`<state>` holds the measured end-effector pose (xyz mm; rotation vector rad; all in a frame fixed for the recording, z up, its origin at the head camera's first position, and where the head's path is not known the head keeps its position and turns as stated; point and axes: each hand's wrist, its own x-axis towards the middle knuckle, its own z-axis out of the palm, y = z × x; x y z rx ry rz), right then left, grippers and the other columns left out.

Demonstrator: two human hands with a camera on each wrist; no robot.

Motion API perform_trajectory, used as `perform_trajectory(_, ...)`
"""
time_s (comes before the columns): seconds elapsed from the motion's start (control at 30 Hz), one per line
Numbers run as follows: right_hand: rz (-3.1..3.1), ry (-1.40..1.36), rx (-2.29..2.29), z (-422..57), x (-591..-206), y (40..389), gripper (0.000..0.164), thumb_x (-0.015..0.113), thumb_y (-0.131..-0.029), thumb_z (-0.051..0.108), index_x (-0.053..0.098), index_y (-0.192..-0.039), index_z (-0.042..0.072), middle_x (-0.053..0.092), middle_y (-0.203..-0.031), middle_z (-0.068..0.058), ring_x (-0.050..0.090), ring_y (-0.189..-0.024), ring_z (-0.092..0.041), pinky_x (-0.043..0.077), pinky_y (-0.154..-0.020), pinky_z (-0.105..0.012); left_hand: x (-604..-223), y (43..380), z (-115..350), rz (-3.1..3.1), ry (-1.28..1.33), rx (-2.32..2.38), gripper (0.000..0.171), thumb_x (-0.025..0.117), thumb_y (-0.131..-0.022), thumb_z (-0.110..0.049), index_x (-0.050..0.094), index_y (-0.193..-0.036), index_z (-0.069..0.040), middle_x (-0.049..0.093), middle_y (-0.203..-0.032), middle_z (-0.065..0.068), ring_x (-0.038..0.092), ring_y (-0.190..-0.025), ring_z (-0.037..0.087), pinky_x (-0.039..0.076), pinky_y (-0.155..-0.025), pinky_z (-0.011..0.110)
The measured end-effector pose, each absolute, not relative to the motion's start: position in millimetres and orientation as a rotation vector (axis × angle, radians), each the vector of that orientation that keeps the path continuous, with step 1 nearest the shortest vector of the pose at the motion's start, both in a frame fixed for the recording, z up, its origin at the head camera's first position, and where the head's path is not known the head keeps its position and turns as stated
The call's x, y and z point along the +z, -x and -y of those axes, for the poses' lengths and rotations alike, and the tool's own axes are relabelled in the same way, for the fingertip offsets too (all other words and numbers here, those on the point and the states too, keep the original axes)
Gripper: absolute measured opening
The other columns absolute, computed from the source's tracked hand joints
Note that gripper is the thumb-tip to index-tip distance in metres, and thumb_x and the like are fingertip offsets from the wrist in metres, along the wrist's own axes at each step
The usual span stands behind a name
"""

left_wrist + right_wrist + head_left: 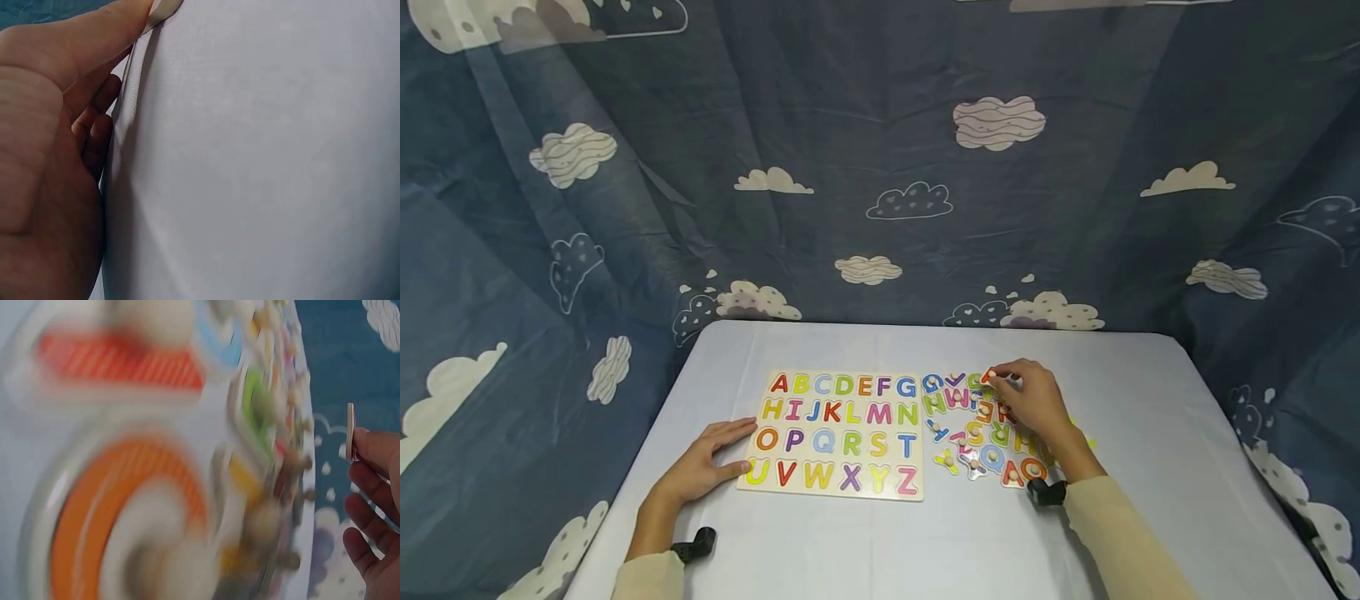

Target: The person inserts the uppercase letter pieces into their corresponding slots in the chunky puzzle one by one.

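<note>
Right grip (pixel 1036 400) pinches red letter piece (pixel 988 377) at its fingertips, loose letters (pixel 992 457) below. Piece looks light, stiff; edge hold should suit. Left grip (pixel 700 461), fingers extended, touches letter board (pixel 891 458).

head view: we log even, moderate light, source out of frame. the white tablecloth (pixel 820 550) is the brightest ground; the cloud-print curtain (pixel 880 75) reads darker, with paler bands down its folds. we note a soft shadow beside the right sleeve (pixel 1120 533). letters on the alphabet board (pixel 831 457) are legible, fine detail soft.

left wrist view: dim and greyish, darkening toward the right edge. the left hand's (pixel 62 162) palm and fingers sit in shade.

right wrist view: we find the close orange letter o (pixel 78 531) and red letter a (pixel 125 365) badly blurred, pale glare along the o's rim. the wooden puzzle piece (pixel 350 431) and right hand (pixel 378 512) look sharper.
</note>
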<state>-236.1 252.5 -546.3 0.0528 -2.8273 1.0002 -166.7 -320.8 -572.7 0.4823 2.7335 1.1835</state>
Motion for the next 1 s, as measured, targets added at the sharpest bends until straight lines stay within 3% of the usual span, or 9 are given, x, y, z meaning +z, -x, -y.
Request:
perform_trajectory(0.53, 2.813, -0.276, 1.040, -142.3, -533.3, 264.8, 0.022, 0.074, -0.096, 0.031, 0.079, -0.112, 0.017, 0.074, -0.111, 0.001, 0.062, -0.105, -0.023, 0.055, -0.092, -0.045, -574.3, 166.5, 324.4, -2.714, -0.448, 1.203, 0.068, 0.084, -0.085, -0.032, 0.060, -0.146, -0.017, 0.050, -0.158, 0.007, 0.037, -0.142, 0.035, 0.027, -0.117, 0.072)
perform_trajectory(1.0, 2.809, -0.543, 1.102, -48.4, -535.5, 280.4, 0.018, 0.076, -0.095, 0.031, 0.081, -0.109, 0.020, 0.074, -0.104, 0.006, 0.063, -0.102, -0.019, 0.056, -0.090, -0.038, -574.1, 166.0, 317.1, -2.775, -0.479, 1.171, 0.068, 0.084, -0.085, -0.034, 0.060, -0.146, -0.017, 0.053, -0.156, 0.004, 0.042, -0.140, 0.033, 0.034, -0.115, 0.068)
